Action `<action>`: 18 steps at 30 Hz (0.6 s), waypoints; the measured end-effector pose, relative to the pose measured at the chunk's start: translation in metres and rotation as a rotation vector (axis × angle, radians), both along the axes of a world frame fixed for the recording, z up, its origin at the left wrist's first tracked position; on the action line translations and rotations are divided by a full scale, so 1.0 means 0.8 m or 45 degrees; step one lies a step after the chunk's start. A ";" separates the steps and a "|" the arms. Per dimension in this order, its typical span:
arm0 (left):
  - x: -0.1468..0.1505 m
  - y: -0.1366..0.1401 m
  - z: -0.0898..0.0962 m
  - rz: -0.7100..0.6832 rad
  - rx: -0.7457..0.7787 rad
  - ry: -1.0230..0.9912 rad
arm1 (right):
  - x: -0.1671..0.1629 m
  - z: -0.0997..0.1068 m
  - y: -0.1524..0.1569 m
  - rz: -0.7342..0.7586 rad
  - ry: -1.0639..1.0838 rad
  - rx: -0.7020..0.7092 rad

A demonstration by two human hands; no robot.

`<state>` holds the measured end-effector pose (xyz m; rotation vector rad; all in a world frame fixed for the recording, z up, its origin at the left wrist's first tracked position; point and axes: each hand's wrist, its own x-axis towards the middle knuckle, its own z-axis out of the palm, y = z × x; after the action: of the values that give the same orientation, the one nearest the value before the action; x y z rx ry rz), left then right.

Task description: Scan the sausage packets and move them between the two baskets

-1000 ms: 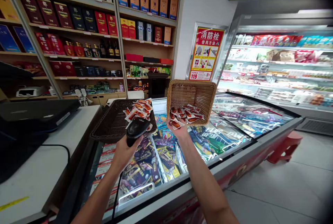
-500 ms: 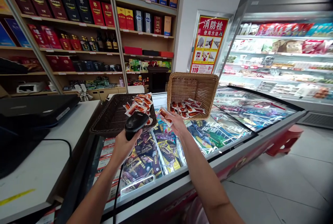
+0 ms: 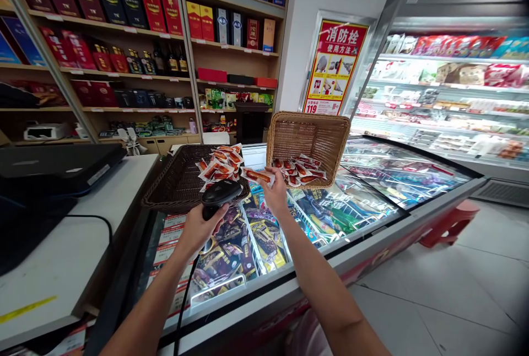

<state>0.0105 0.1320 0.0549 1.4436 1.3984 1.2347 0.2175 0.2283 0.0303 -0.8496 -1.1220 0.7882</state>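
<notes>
My left hand [image 3: 201,229] is wrapped round the handle of a black barcode scanner [image 3: 222,193], its cord hanging down. Between the fingers of my right hand [image 3: 274,190] is a packaged sausage [image 3: 257,176], held flat just right of the scanner's head. A dark brown wicker basket [image 3: 169,182] lies behind the scanner, with several packaged sausages [image 3: 222,162] heaped at its right side. To the right, a light tan wicker basket [image 3: 308,131] is tilted towards me and holds several more packaged sausages [image 3: 301,170] along its lower side.
Both baskets rest on a glass-topped chest freezer [image 3: 355,201] full of packaged goods. A white counter [image 3: 103,224] with a black device [image 3: 53,174] borders it on the left. A red stool [image 3: 450,224] stands on the floor at right. Shelves of boxes [image 3: 124,58] line the back.
My right hand has moved slightly left and turned the packaged sausage flatter, closer to the scanner and the dark basket. The scanner has shifted slightly right. The view has also moved a little.
</notes>
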 end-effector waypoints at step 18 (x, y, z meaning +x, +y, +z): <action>-0.003 0.007 -0.008 0.132 0.030 0.033 | 0.008 -0.031 0.034 -0.372 0.250 -0.030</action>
<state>0.0079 0.1375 0.0487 1.4232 1.4969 1.3053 0.2238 0.2556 0.0054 -0.9103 -0.7948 0.6269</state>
